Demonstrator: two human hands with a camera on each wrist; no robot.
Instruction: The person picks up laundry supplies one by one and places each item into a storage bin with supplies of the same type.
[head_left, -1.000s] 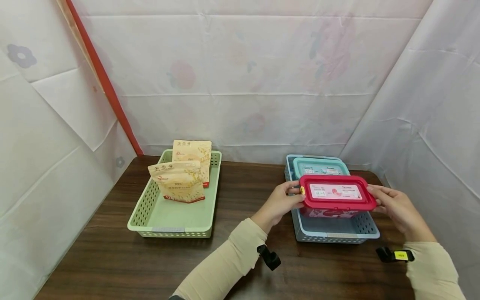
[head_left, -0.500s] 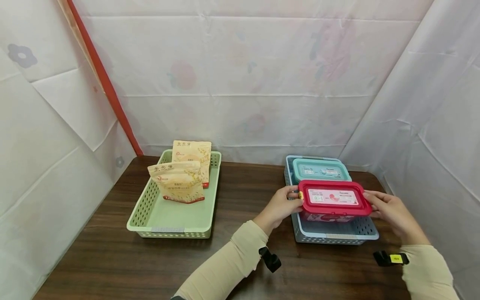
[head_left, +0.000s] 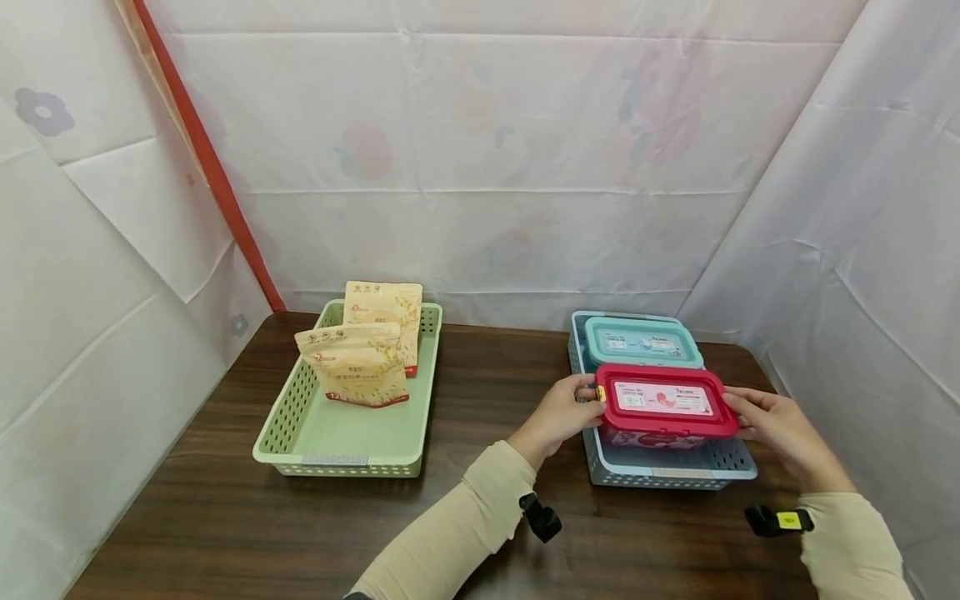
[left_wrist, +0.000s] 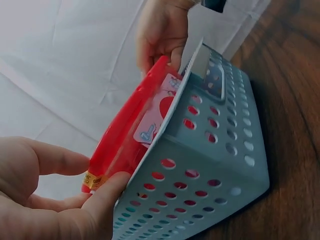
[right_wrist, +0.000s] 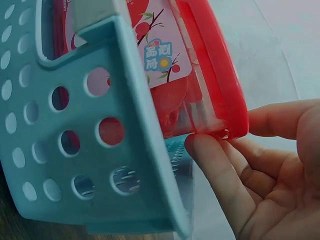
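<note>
Between my two hands is a red lidded plastic box (head_left: 666, 402) with a pink and white label. My left hand (head_left: 558, 417) pinches the left end of its lid by a small yellow tag. At the opposite end my right hand (head_left: 783, 433) grips the lid rim between thumb and fingers. The box is partly down inside a blue perforated basket (head_left: 660, 479), as both wrist views show. Behind it in that basket lies a similar teal lidded box (head_left: 643, 342), its front hidden by the red one.
On the left of the dark wooden table (head_left: 495, 392) stands a green perforated basket (head_left: 345, 450). It holds two yellow pouches, one in front (head_left: 358, 367) and one behind (head_left: 386, 312). White patterned cloth (head_left: 465, 150) hangs behind and at both sides.
Both hands have brought the red box down and slightly toward me, deeper into the blue basket. More of the teal box shows now. The green basket and pouches stay put.
</note>
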